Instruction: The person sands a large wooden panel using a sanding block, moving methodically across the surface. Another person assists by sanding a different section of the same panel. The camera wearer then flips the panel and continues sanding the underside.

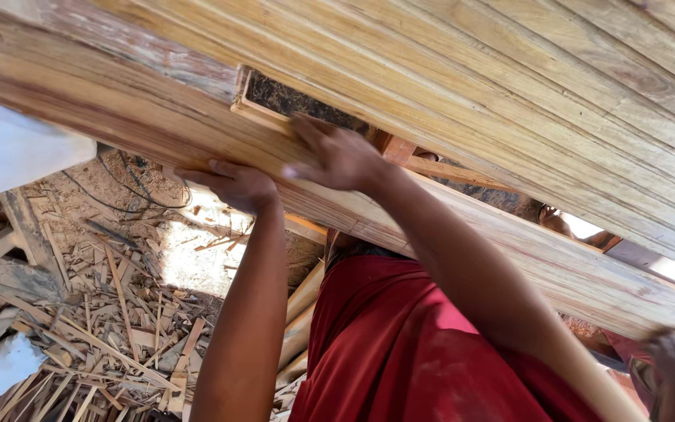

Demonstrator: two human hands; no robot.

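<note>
Wooden panel (462, 101), long axis upper-left to lower-right

The floor (197, 258) is bare earth dusted with sawdust, with a bright patch of sunlight falling across its middle. Wood offcuts and shavings (95, 328) lie heaped over it in a thick litter of thin strips. Dark cables (130, 191) trail over the dirt near the top. A few pale planks (302, 312) lean together beside the litter. Daylight shows at the right edge.
</note>
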